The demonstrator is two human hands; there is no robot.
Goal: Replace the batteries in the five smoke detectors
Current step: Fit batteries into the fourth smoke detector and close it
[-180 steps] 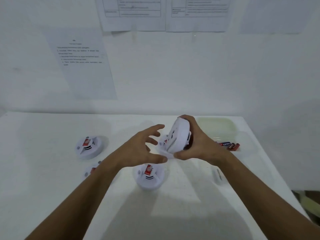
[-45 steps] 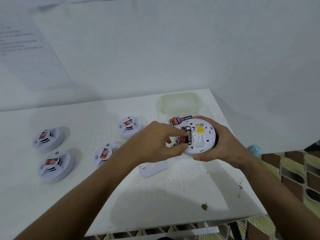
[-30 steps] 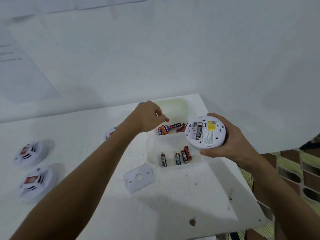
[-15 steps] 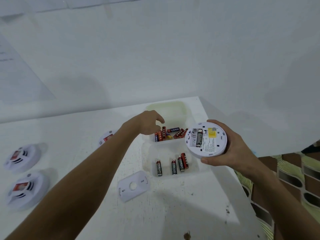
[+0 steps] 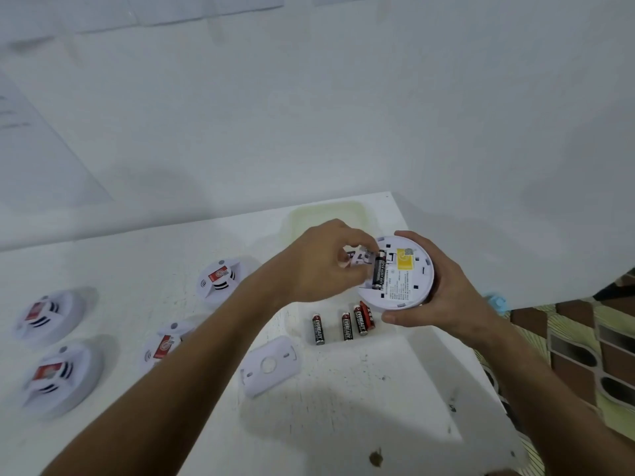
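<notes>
- The smoke detector (image 5: 398, 274) is held back side up, above the right end of the table (image 5: 343, 413), so its battery slot faces the person. One black battery (image 5: 378, 276) sits in the slot.
- The right hand (image 5: 436, 297) cups the detector from the far side, fingers curled round its rim to keep it steady.
- The left hand (image 5: 323, 266) comes in from the other side. Its fingertips pinch something small at the slot, probably a new battery; I cannot tell for sure.
- Just below the fingers lie four loose batteries (image 5: 343, 324) in a clear tray.
- A white back plate (image 5: 269, 365) lies nearer, off to the left.
- Four more detectors (image 5: 220, 278) wait further left.
</notes>
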